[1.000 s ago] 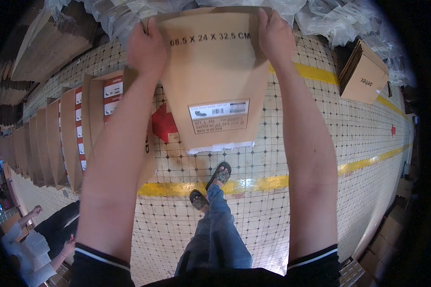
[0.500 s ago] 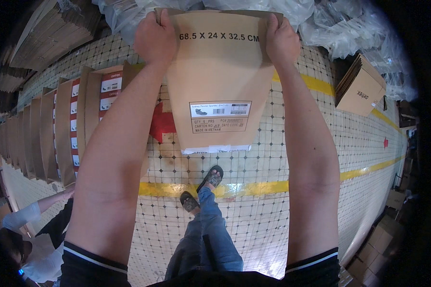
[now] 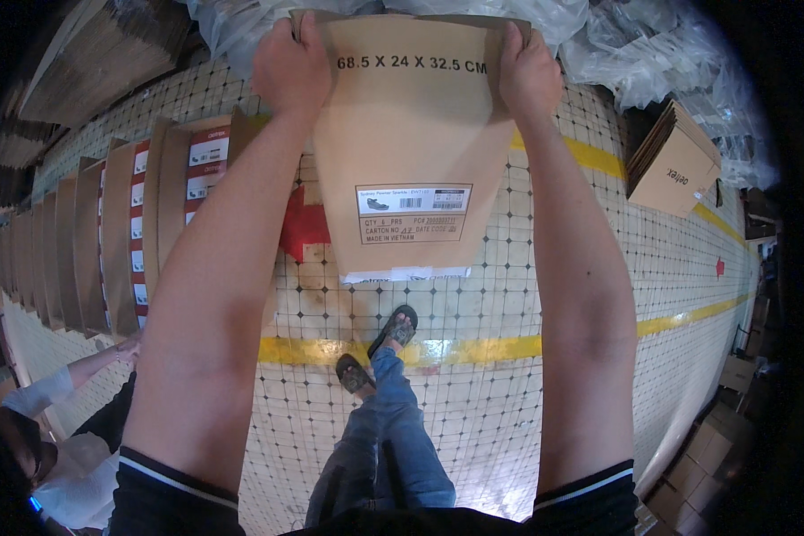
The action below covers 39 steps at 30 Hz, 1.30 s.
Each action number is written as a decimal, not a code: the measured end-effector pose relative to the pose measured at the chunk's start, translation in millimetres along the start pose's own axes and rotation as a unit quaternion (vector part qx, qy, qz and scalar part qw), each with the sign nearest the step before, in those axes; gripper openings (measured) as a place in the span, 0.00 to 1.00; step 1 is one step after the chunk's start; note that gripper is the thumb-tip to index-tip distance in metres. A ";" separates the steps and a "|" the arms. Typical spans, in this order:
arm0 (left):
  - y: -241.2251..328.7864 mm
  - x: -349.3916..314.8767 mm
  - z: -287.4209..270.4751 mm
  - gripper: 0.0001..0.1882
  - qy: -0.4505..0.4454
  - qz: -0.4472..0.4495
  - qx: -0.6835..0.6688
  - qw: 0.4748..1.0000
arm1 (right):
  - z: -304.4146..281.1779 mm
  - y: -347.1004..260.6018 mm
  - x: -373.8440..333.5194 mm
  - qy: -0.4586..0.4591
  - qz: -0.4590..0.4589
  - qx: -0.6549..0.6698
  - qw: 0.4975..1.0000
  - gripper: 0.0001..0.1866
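A brown cardboard carton (image 3: 411, 134) hangs in front of me above the tiled floor, held at its top edge by both hands. My left hand (image 3: 292, 70) is closed round the upper left corner, with the thumb over the rim. At the upper right corner my right hand (image 3: 529, 73) grips in the same way. The side facing me has a printed label (image 3: 413, 214) with a shoe picture and barcodes. White tape runs along the carton's bottom edge. What lies inside the carton is hidden from this angle.
At left stands a long row of open cartons (image 3: 89, 250), some with red-and-white shoe boxes (image 3: 207, 161). Flattened cartons (image 3: 674, 161) lean at right, beneath clear plastic wrap (image 3: 643, 54). Yellow lines (image 3: 473, 350) cross the floor. A person (image 3: 71, 473) is at lower left.
The carton and both my hands have shifted very slightly; my grip is the same. The person at lower left has moved an arm a little.
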State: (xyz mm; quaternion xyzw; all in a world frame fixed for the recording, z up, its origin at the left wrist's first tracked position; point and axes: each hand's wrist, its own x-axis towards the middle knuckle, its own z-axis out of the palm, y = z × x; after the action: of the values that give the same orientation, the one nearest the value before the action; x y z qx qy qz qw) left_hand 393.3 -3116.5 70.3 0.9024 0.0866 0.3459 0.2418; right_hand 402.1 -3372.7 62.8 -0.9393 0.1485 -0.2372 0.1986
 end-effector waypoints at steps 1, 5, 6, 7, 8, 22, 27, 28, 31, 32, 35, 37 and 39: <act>-1.1 -3.8 -2.6 0.22 -0.001 0.006 0.004 1.000 | -2.7 -0.4 -4.9 0.008 -0.011 0.016 1.000 0.27; -15.9 -54.6 -25.2 0.21 -0.033 -0.052 -0.035 0.998 | -14.3 10.2 -62.0 0.017 0.002 0.046 0.999 0.24; -20.0 -76.6 -32.1 0.21 -0.038 -0.062 -0.041 0.996 | -18.2 17.8 -83.9 0.020 0.008 0.040 0.999 0.24; -25.3 -100.1 -38.6 0.20 -0.020 -0.049 -0.045 0.998 | -21.8 28.9 -107.1 0.015 0.001 0.059 0.998 0.23; -34.0 -128.6 -48.7 0.20 -0.057 -0.077 -0.063 0.993 | -24.9 41.6 -134.4 0.013 -0.018 0.072 0.997 0.22; -103.1 -487.0 -217.3 0.25 -0.420 -0.121 -0.021 0.899 | -81.2 139.2 -536.9 -0.216 0.043 -0.008 0.976 0.24; -92.9 -454.2 -166.1 0.25 -0.430 0.008 0.108 0.896 | -46.2 135.8 -486.1 -0.270 -0.109 -0.090 0.953 0.20; -93.3 -452.6 -162.1 0.24 -0.433 0.024 0.128 0.892 | -44.1 137.6 -483.5 -0.311 -0.103 -0.102 0.939 0.21; -99.6 -462.3 -170.2 0.20 -0.499 -0.005 0.107 0.860 | -55.0 148.7 -496.7 -0.294 -0.140 -0.108 0.939 0.21; -101.7 -469.8 -180.2 0.18 -0.522 -0.010 0.092 0.848 | -62.3 151.8 -507.0 -0.332 -0.117 -0.104 0.930 0.20; -106.3 -492.3 -214.2 0.17 -0.537 -0.011 0.052 0.842 | -90.6 162.1 -537.3 -0.365 -0.100 -0.069 0.923 0.18; -110.1 -497.7 -220.6 0.18 -0.560 -0.059 0.054 0.825 | -99.0 167.9 -541.9 -0.415 -0.043 -0.041 0.908 0.18; -113.7 -490.1 -206.8 0.20 -0.466 -0.149 -0.050 0.871 | -91.6 171.8 -526.2 -0.301 -0.001 0.071 0.951 0.19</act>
State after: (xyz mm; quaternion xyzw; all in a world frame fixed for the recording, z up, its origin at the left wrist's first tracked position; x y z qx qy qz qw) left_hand -108.6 -3098.6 -138.5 0.9221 0.0795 -0.1507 0.3474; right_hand -119.6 -3354.6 -142.7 -0.9508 0.0634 0.0462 0.2997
